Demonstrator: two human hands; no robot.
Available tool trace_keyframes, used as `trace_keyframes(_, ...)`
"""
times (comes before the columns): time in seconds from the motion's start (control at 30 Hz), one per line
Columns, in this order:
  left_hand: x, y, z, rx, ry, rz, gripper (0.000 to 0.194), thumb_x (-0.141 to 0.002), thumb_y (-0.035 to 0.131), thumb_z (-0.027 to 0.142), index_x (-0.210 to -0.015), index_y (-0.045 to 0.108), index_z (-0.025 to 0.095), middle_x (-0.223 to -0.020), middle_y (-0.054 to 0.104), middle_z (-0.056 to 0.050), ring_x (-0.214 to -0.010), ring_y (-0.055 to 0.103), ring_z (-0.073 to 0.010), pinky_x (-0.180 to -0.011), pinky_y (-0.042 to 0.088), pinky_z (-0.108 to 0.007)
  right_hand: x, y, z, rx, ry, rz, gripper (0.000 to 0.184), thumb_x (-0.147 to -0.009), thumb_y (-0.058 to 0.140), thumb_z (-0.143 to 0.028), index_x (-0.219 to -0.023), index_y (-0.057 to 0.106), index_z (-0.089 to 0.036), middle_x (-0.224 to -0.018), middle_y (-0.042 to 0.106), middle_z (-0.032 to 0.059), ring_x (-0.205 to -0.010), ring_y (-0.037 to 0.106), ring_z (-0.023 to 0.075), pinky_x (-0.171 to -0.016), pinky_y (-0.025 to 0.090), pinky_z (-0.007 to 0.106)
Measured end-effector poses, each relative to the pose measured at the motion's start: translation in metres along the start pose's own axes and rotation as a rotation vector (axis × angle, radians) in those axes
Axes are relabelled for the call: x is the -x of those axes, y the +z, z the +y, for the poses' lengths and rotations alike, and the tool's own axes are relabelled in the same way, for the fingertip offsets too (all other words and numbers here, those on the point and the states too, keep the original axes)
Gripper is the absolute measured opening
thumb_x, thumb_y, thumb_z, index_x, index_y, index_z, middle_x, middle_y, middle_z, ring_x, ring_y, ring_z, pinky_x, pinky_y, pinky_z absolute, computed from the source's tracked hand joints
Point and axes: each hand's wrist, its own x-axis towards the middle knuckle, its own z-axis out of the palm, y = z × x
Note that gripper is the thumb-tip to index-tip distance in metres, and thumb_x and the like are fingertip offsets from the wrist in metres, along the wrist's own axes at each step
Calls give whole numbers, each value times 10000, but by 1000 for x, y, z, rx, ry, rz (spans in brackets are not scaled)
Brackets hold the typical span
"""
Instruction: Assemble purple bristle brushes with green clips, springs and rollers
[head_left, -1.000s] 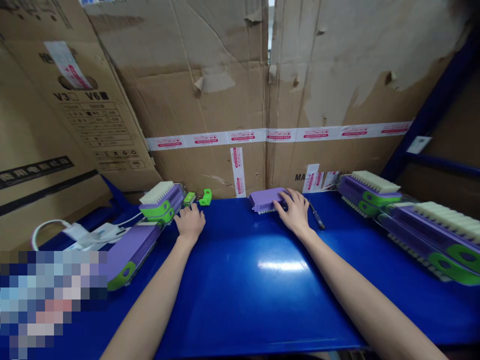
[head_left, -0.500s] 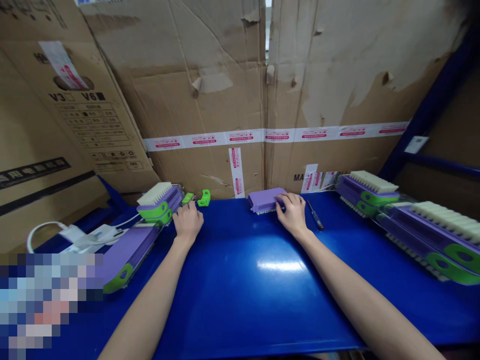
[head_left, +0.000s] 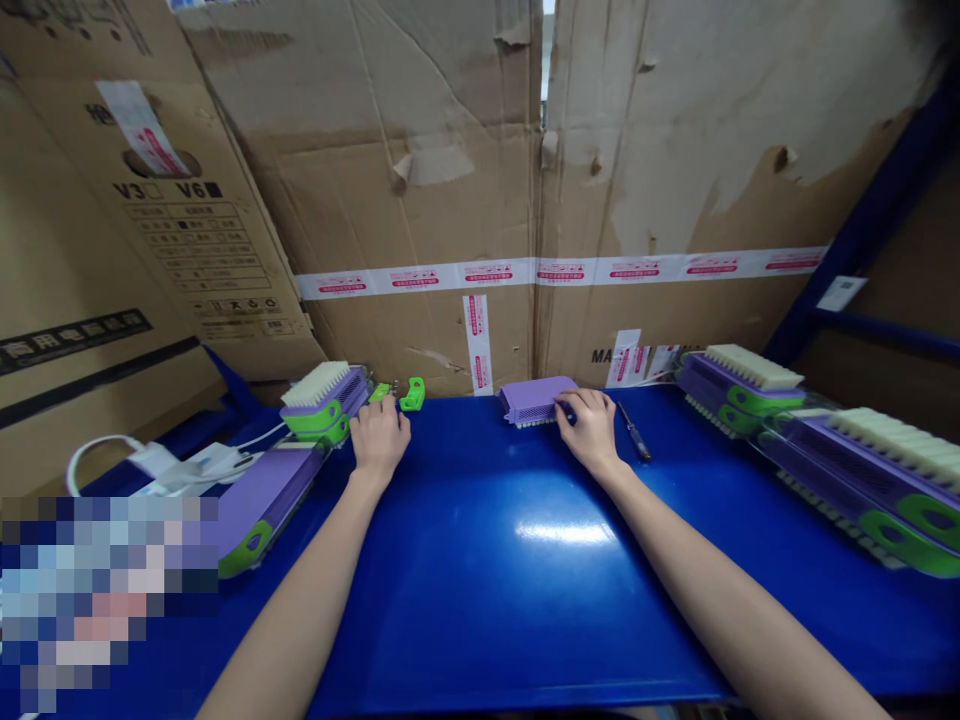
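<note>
My right hand [head_left: 589, 430] is closed on the right end of a purple brush head [head_left: 534, 394], thumb at its front side. White bristles show along the lower edge of this brush head, which lies on the blue table [head_left: 480, 580]. Over on the left, my left hand [head_left: 380, 440] is curled with its fingertips hidden, at a small bright green part [head_left: 379, 393]. Another green part [head_left: 412, 394], bracket-like, lies just right of those fingers. Right of my right hand lies a screwdriver [head_left: 637, 438] with a dark handle.
Purple and green brush heads with pale bristles stand at left [head_left: 319, 400] and are stacked at right [head_left: 862, 470]. A white power strip with a plug and cable [head_left: 187, 470] lies at far left. Cardboard [head_left: 420, 200] walls the back; a blue frame post [head_left: 862, 210] rises at right.
The view has shifted slightly, so the whole scene sits a little further right. Both hands stay at the same parts, with hardly any movement.
</note>
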Motion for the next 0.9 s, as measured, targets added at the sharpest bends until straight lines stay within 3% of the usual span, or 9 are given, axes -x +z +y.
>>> trace_keyframes(0.6, 1, -2, 4, 26, 90, 22, 354, -853, 327, 271, -1100, 538, 130, -1017, 614, -161, -961, 533, -305, -790, 359, -394, 2, 1, -2, -47, -33, -45, 226, -833, 494, -262, -985, 649, -198, -1053, 646, 68, -1011, 525, 214, -910, 302, 375)
trace_keyframes(0.9, 4, -1, 7, 24, 149, 94, 364, -868, 328, 272, -1119, 544, 121, -997, 610, -162, -940, 539, -303, -757, 370, -381, 2, -1, -4, -42, -58, -100, 274, -828, 497, -259, -1052, 637, -188, -1101, 627, 86, -1049, 514, 241, -909, 332, 403)
